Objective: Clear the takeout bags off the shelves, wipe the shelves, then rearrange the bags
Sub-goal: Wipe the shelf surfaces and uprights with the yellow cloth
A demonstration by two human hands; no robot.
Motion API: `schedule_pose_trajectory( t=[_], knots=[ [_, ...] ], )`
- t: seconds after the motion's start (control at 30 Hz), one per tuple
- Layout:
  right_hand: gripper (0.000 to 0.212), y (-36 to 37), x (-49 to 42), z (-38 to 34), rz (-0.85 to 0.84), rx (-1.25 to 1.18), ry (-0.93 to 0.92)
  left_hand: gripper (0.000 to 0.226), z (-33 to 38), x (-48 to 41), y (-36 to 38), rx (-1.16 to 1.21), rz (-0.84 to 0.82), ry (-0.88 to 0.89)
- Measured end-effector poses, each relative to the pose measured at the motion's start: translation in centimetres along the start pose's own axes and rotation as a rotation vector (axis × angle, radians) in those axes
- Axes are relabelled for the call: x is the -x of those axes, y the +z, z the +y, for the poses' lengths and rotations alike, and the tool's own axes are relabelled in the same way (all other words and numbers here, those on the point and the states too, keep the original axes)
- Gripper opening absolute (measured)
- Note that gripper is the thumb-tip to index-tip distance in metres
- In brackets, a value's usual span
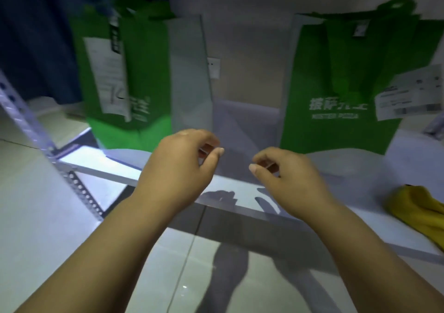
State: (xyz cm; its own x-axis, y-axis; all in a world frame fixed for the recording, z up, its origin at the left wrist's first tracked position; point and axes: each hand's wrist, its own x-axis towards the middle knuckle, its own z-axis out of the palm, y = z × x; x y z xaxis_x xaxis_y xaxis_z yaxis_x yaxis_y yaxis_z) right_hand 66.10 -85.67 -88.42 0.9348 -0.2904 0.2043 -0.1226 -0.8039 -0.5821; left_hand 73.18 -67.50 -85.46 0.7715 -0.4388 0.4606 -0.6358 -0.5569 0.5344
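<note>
On the pale grey shelf board (360, 168) stand two green non-woven takeout bags with grey side panels, both upright and well apart. The left green bag (134, 72) carries a white paper slip on its front; the right green bag (336, 84) bears white lettering and a white receipt (413, 91) stuck at its right edge. Between them, over the front edge of the shelf, hover the person's two bare hands. The left hand (177, 166) is loosely curled, thumb and fingertips (219, 151) apart, holding nothing, its fingers near the lower grey corner of the left bag but seemingly not touching it; the blur makes this hard to judge. The right hand (288, 180) is likewise half-curled and empty, thumb apart from the bent fingers, near the right bag's lower left corner yet clear of it. A crumpled yellow cloth (418, 209) lies on the shelf at the far right. A perforated metal upright (79, 187) runs down the left side.
</note>
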Motion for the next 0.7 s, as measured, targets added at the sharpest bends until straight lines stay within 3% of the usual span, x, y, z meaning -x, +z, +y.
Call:
schedule_pose_trajectory(
  t=[0.17,0.4,0.47,0.57,0.7],
  knots=[
    [0.020,4.2,-1.8,-5.7,0.028,-0.038,0.002,0.010,-5.6,0.5,-4.1,-0.080,0.112,-0.115],
    [0.056,9.1,-4.4,-11.3,0.048,0.136,0.032,0.019,-13.2,0.5,-5.4,-0.092,0.247,-0.398],
    [0.051,10.1,-5.2,-12.0,0.037,0.161,0.094,0.028,-14.3,0.5,-5.3,-0.077,0.240,-0.463],
    [0.021,10.4,-6.2,-11.8,0.087,0.213,0.142,0.042,-15.3,0.4,-5.1,-0.095,0.215,-0.514],
    [0.011,9.9,-6.6,-10.2,0.164,0.165,0.151,0.054,-15.7,0.1,-4.7,-0.083,0.199,-0.565]
  ],
)
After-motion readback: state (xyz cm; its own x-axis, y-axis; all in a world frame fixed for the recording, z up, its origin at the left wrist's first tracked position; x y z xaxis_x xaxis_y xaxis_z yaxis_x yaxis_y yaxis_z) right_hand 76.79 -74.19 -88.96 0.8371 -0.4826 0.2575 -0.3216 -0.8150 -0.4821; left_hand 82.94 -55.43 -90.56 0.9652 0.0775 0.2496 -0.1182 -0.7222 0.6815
